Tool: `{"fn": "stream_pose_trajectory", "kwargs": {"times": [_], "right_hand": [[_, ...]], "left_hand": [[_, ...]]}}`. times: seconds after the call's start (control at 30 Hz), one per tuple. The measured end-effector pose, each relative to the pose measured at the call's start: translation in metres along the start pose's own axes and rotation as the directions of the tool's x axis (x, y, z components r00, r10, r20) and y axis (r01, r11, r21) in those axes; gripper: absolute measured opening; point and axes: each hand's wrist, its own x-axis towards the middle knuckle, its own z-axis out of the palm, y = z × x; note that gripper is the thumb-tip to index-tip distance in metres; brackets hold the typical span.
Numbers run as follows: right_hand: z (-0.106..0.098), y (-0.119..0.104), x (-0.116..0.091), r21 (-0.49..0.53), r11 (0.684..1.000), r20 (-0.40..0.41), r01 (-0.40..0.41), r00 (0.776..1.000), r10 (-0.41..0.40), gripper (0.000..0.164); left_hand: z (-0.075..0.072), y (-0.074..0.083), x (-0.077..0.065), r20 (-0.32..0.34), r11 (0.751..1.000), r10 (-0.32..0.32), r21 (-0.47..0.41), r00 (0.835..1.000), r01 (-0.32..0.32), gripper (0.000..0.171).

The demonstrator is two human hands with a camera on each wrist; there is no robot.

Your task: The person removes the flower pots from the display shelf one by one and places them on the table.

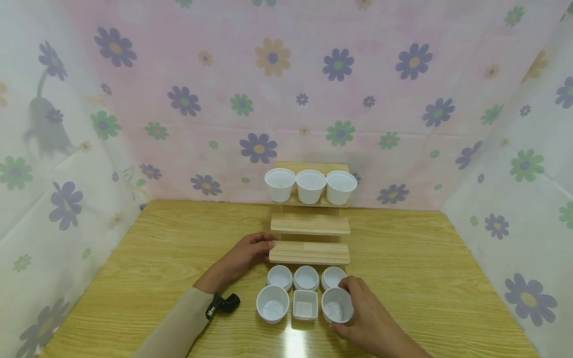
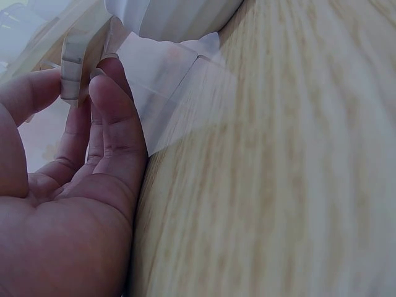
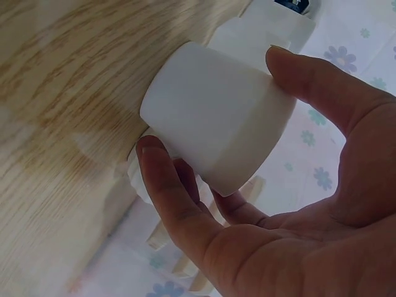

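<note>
A tiered wooden stand (image 1: 310, 252) with several steps stands mid-table. Pinched at the left end of its lowest board (image 2: 73, 74) are the thumb and fingers of my left hand (image 1: 251, 253), whose side rests along the table. With thumb and curled fingers, my right hand (image 1: 368, 315) grips the side of a round white cup (image 3: 213, 111) at the front right. To that cup's left are a small square white cup (image 1: 305, 305) and another round white cup (image 1: 272, 304). Behind them runs a row of three small round white cups (image 1: 306, 278), in front of the stand.
Three white cups (image 1: 311, 187) stand side by side on the stand's top step. Its middle board (image 1: 310, 224) lies bare below them. Flowered cloth (image 1: 295, 114) hangs behind and at both sides of the wood-grain table (image 1: 412, 268). A black device (image 1: 222, 304) is strapped to the left wrist.
</note>
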Motion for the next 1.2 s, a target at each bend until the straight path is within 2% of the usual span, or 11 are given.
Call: {"fn": "stream_pose_trajectory", "kwargs": {"times": [0.43,0.77,0.97,1.2], "right_hand": [[-0.003,-0.001,-0.001,-0.003,0.999,-0.042,0.039,0.998,-0.039,0.075],[-0.026,-0.007,0.010,0.016,0.998,-0.040,-0.062,0.997,0.062,0.071],[-0.035,-0.002,0.015,0.030,0.999,-0.102,-0.037,0.994,0.039,0.061],[-0.043,0.000,0.024,0.032,0.999,-0.173,-0.007,0.985,0.012,0.058]], "left_hand": [[0.001,0.000,0.001,-0.011,1.000,-0.006,0.016,1.000,0.006,0.041],[-0.003,0.000,-0.001,-0.018,1.000,-0.008,0.024,1.000,0.009,0.042],[-0.003,0.000,-0.001,-0.012,1.000,-0.007,0.023,1.000,0.007,0.043],[0.000,0.000,-0.001,-0.011,1.000,-0.012,0.009,1.000,0.012,0.040]]}}
